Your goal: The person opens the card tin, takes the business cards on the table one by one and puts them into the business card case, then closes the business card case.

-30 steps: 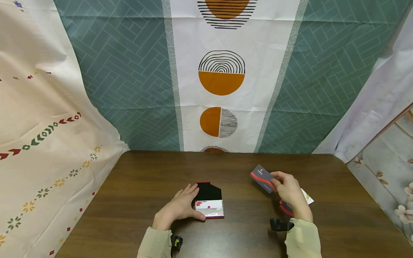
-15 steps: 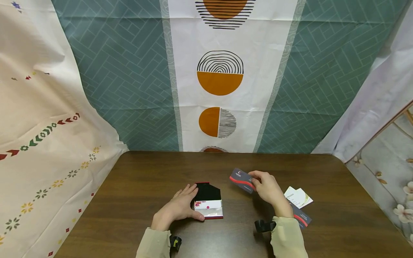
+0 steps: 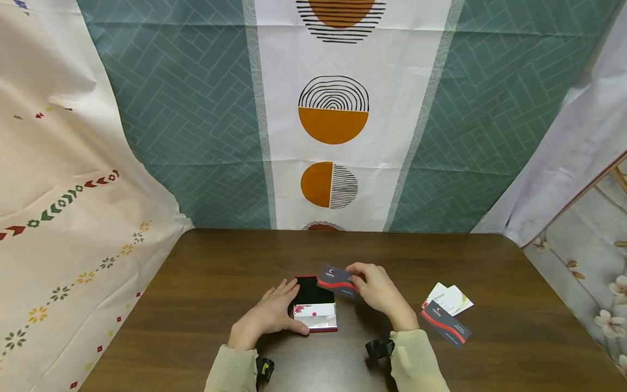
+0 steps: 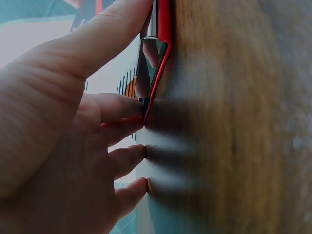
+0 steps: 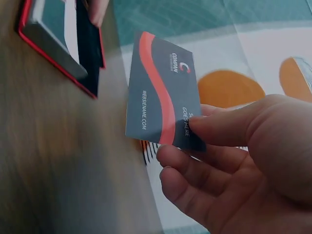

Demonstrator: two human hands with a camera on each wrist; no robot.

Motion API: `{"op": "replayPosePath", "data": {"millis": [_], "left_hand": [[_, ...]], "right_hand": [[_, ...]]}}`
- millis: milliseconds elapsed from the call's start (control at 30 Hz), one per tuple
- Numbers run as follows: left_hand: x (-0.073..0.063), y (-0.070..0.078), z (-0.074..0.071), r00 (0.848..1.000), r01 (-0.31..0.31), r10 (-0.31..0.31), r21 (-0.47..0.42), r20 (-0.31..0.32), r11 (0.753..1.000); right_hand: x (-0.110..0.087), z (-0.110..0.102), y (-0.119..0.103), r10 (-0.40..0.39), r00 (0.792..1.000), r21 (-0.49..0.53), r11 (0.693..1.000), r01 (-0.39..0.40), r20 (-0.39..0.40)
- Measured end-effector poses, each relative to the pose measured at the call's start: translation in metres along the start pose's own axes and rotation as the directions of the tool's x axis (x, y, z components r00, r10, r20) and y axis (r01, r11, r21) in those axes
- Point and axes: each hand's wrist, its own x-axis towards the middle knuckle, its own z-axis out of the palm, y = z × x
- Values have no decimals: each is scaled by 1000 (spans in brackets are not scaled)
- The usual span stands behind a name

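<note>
Now that the right hand (image 3: 374, 288) has swung left, the gray card (image 3: 334, 276) it pinches is up near the open case (image 3: 320, 321), so the two nearly meet; the left hand (image 3: 270, 314), fingers outstretched, touches the case on the table (image 3: 171, 337).

Case (image 3: 318, 322): one, against the left hand (image 3: 275, 313). Grey cards (image 5: 156, 87): two; one held in the right hand (image 3: 379, 292), the second card (image 3: 446, 325) right of that grip. White cards (image 3: 459, 302): at least two, right of the grip; overlap prevents an exact count. Hands: two. Wrist units (image 3: 378, 349): two. Table (image 3: 519, 348): one.
</note>
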Motion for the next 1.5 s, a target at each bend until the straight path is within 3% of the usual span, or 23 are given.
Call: {"op": "replayPosePath", "data": {"millis": [467, 1133, 1500], "left_hand": [[2, 0, -1, 1000, 23, -23, -6, 12, 1000], [2, 0, -3, 1000, 4, -4, -20, 2, 1000], [4, -2, -1, 1000, 22, -22, -10, 18, 1000]], "right_hand": [[2, 26, -18, -121, 986, -21, 992, 124, 114], [6, 41, -17, -154, 975, -42, 986, 162, 160], [4, 42, -19, -123, 969, -34, 990, 133, 216]]}}
